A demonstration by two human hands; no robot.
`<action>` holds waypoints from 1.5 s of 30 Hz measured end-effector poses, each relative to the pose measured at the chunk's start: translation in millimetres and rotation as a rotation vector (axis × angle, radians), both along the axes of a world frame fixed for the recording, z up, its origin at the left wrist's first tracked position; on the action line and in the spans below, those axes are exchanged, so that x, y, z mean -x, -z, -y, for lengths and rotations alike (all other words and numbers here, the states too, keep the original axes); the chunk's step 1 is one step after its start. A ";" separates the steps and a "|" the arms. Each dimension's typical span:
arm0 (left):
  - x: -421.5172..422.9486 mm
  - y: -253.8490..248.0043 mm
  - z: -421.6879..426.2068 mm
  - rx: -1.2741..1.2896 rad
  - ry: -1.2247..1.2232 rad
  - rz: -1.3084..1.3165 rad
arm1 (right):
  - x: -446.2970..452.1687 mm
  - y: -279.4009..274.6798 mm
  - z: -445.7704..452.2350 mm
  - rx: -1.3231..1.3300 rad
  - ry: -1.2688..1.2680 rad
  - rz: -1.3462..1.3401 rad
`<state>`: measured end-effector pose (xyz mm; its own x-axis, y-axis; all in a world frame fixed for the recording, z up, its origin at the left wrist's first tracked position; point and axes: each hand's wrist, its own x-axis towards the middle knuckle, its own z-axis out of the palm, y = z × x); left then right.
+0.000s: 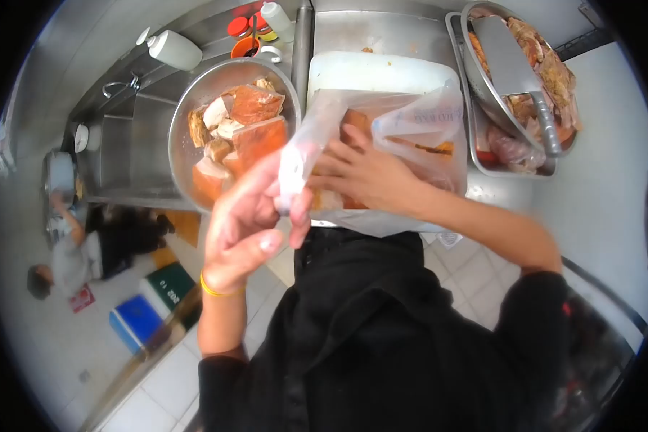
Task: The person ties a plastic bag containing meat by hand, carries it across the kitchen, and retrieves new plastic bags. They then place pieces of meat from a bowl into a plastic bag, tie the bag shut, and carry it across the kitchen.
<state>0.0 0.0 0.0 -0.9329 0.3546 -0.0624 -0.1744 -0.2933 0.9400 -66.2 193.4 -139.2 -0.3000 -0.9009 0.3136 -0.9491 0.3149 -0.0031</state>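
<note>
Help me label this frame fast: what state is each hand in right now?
Left hand: fingers curled against the plastic bag; firm grip cannot be told.
Right hand: open, fingers spread at the same plastic bag, nothing visibly gripped.

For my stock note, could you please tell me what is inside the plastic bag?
Orange chunks, probably meat, show inside the plastic bag; whatever lies beneath the right hand is hidden.

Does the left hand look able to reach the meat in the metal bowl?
Probably yes: the bowl is uncovered and close by, though the left hand seems to hold the plastic bag.
</note>
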 end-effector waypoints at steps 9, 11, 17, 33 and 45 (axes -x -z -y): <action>13.5 0.1 16.0 0.323 -0.135 -0.025 | 10.3 -63.5 -160.3 -0.020 0.991 -0.315; 12.9 -0.2 22.2 0.323 -0.144 -0.020 | -6.2 -64.3 -179.4 0.224 1.264 -0.110; 15.8 -6.2 45.3 0.443 -0.150 0.051 | -60.0 -99.5 -178.4 0.089 1.287 0.070; 23.8 -4.3 3.0 0.309 -0.225 -0.259 | -50.0 -136.3 -178.2 1.262 0.517 1.452; 63.8 135.5 -100.5 0.008 -0.058 -0.137 | -3.1 -8.1 -54.7 1.524 0.309 1.311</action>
<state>-63.8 100.5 -135.5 -0.9517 0.3003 0.0639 -0.0277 -0.2913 0.9562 -63.1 248.1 -131.1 -0.9908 -0.0534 0.1246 -0.0830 -0.4879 -0.8690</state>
